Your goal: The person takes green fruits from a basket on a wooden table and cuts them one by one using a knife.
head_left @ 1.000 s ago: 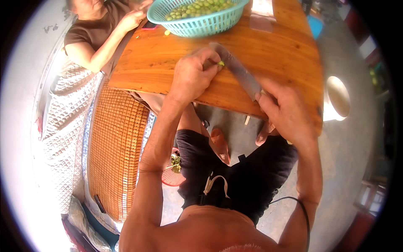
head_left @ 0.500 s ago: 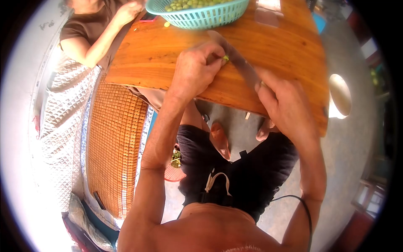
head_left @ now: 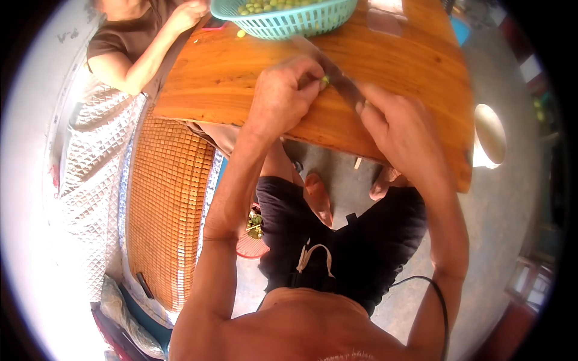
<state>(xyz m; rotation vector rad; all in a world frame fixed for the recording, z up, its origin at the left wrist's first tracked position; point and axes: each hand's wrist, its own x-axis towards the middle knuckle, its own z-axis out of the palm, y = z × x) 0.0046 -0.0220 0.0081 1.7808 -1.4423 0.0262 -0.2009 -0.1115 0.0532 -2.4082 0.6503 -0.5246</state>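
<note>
My left hand (head_left: 283,96) is closed over the wooden table (head_left: 235,72), pinching a small green fruit (head_left: 326,80) between thumb and fingertips. Most of the fruit is hidden by the fingers. My right hand (head_left: 400,123) grips a knife (head_left: 340,81), whose handle is out of sight inside the fist. Its blade slants up and left, right beside the fruit; whether the edge touches it I cannot tell. Beyond the hands stands a turquoise plastic basket (head_left: 292,28) holding many green fruits (head_left: 265,7). One loose fruit (head_left: 241,33) lies by the basket's left side.
Another person (head_left: 129,60) sits at the far left, hands raised near the table. A bench with a woven mat (head_left: 165,210) is on my left. Below it, a red basket (head_left: 251,248) has green pieces inside. A white bucket (head_left: 489,135) stands right of the table.
My right hand and the knife have shifted slightly up and to the left, closer to the fruit. My left hand keeps its pinch, almost in place.
</note>
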